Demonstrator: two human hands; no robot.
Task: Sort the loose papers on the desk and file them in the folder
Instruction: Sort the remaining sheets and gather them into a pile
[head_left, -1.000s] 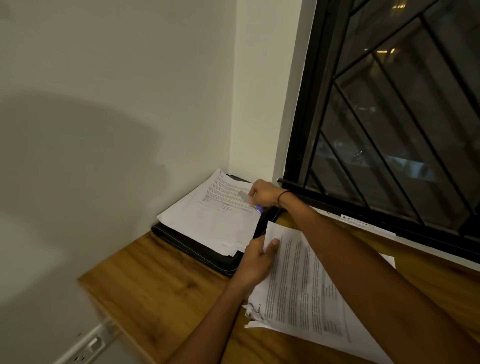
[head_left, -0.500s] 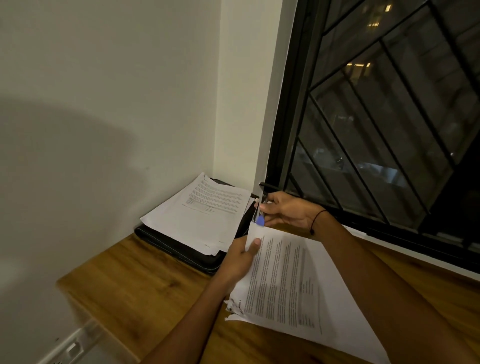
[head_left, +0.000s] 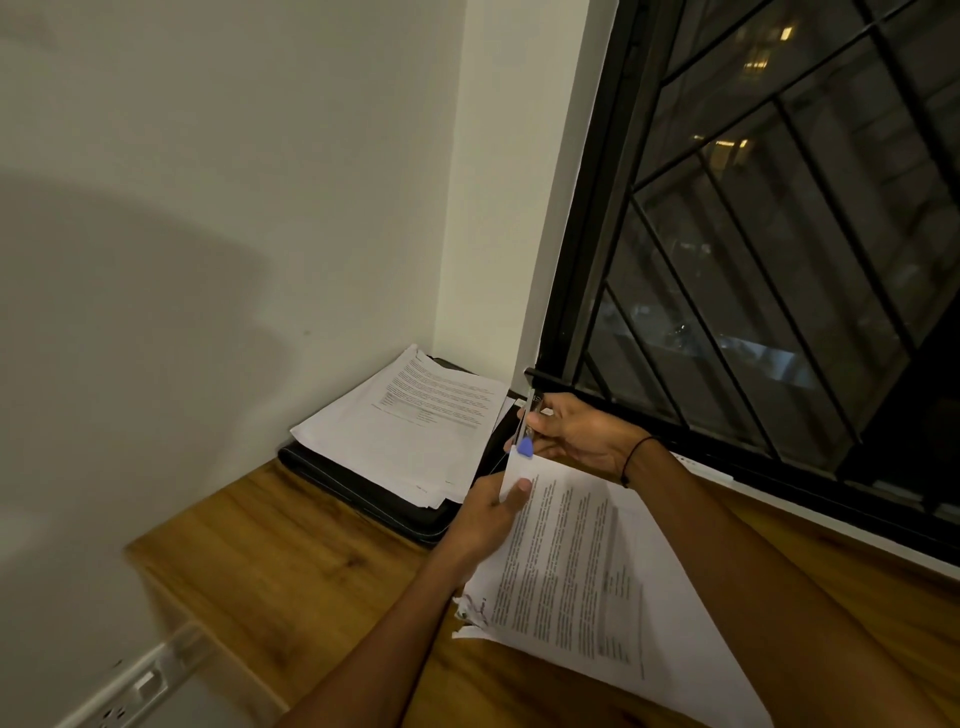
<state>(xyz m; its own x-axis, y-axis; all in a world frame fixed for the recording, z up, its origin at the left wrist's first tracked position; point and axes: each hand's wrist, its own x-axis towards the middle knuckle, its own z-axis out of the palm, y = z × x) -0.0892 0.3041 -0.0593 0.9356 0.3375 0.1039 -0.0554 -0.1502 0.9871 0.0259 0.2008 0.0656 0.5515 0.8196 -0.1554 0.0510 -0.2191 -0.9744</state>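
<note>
Wood desk (head_left: 291, 551), L hand (head_left: 488, 519) pinching printed sheets (head_left: 582, 582), R hand (head_left: 576, 434) w/ stapler (head_left: 525, 434)

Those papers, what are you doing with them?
A person is sorting papers at a wooden desk. The left hand holds the top corner of a printed stack. The right hand holds a small tool with a blue tip right at that corner; it is too small to name. More papers lie on the black folder in the corner.
</note>
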